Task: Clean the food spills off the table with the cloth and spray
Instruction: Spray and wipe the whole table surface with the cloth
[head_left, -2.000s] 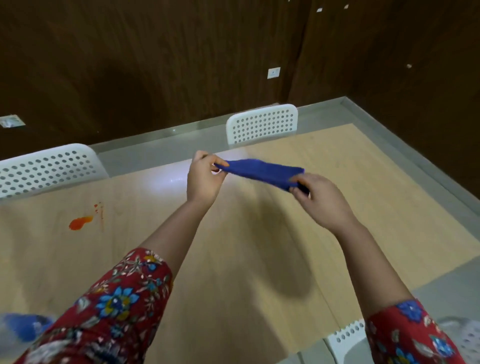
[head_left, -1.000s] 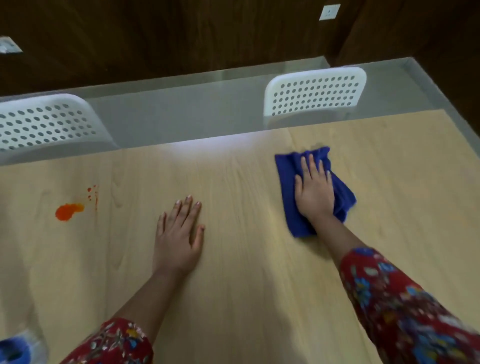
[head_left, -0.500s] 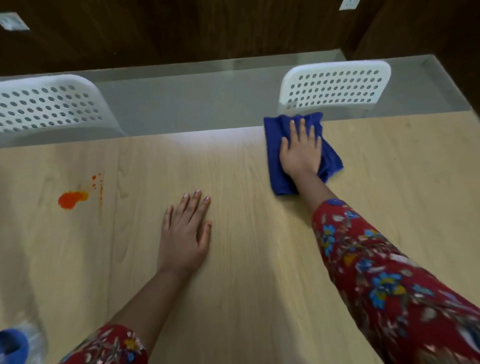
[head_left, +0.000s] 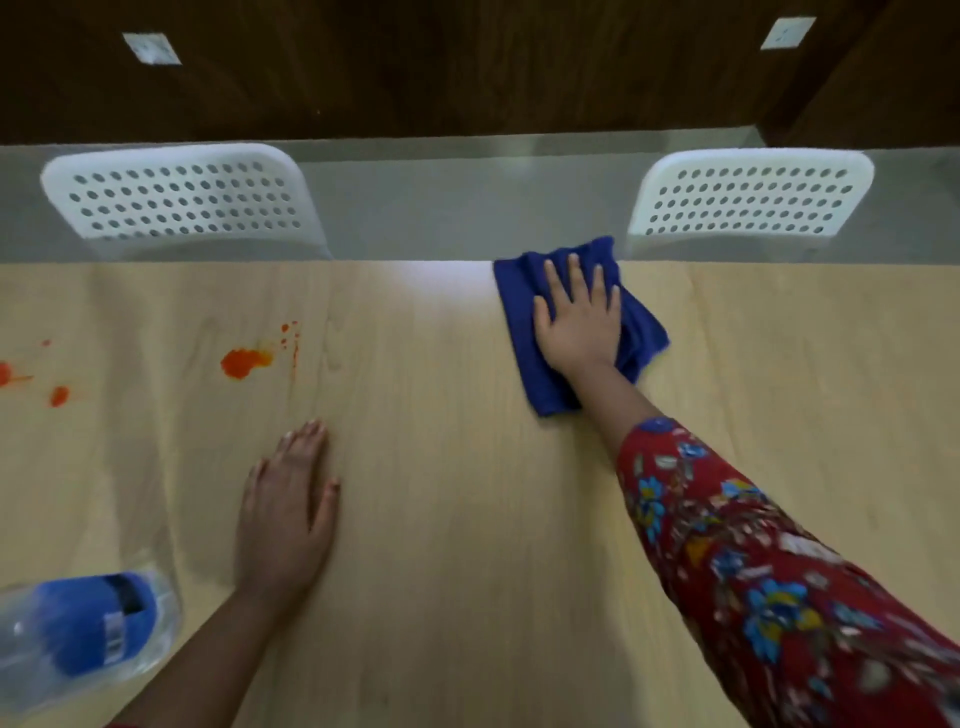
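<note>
Blue cloth (head_left: 530, 322) lies crumpled on the pale wooden table (head_left: 467, 519) at its far edge, just in front of the right-hand white perforated chair back (head_left: 753, 197). The right hand (head_left: 579, 332) presses flat on top of the cloth, palm down, fingers stretched out and slightly spread, grasping nothing; the cloth shows around the hand on the left, the far side and the right, and a strip of it runs back beside the wrist. The forearm reaches in from the lower right in a red floral sleeve (head_left: 753, 571).

The left hand (head_left: 285, 509) rests palm down on bare wood, nearer the person and well left of the cloth, fingers extended and close together, holding nothing.

An orange spill (head_left: 241, 362) sits on the table beyond the left hand, with small orange specks (head_left: 290, 335) just to its right. More orange drops (head_left: 58, 396) lie further left, near the table's left edge in view. All of these are well apart from the cloth.

At the lower left corner a clear plastic spray bottle (head_left: 161, 603) with a blue part inside stands blurred on the table, near the left forearm. A second white perforated chair back (head_left: 182, 200) stands behind the table's far edge on the left, with grey floor and a dark wooden wall (head_left: 467, 67) beyond
</note>
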